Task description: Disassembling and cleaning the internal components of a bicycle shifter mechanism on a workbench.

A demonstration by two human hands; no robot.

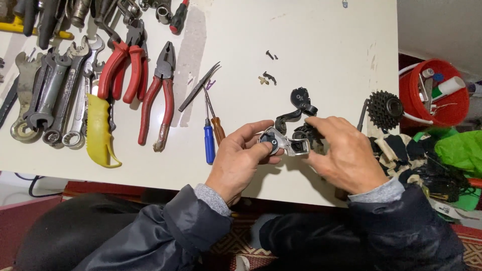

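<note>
We grip the derailleur [291, 138] in both left hand [240, 159] and right hand [346, 153]; loose screws [270, 76] lie unfitted on the table [311, 40].

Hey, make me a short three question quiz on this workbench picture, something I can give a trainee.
1. True or false: both hands touch the silver and black bicycle part.
2. Which handle lies nearer the left hand? A: the blue screwdriver; B: the yellow-handled tool.
3. What toothed part lies on the table just left of the red bucket?

Key:
1. True: the left hand pinches its silver end, and the right hand covers its black end.
2. A.
3. A black sprocket cluster.
</note>
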